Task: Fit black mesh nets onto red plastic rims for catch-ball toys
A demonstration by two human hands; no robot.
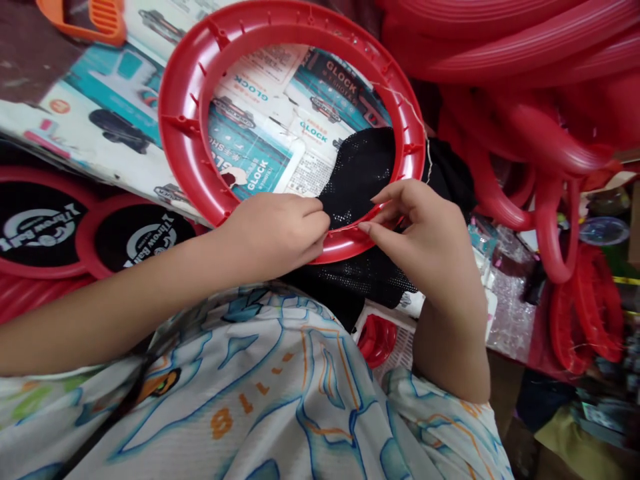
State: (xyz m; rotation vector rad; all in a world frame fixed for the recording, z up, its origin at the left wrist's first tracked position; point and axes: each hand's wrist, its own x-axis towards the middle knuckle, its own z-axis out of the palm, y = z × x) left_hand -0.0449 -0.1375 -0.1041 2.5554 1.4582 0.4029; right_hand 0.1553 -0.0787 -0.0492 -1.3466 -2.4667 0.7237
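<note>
A large red plastic ring (183,127) with small pegs round its inner side lies before me. Black mesh fabric (363,167) shows through its lower right opening and spreads below the rim. My left hand (280,230) is closed at the ring's lower edge, pinching the mesh against it; its fingertips are partly hidden. Just to the right, my right hand (420,227) bends over the rim, thumb and fingers brought together on a thin thread along the edge. A pale loose string (423,127) trails over the ring's right side.
Printed cardboard (113,100) covers the worktop. Finished black-centred red discs (40,223) are stacked at left. An orange plastic part (95,20) sits at the upper left. Piles of red rings (500,47) crowd the right. A white basket (400,343) holding red parts stands below.
</note>
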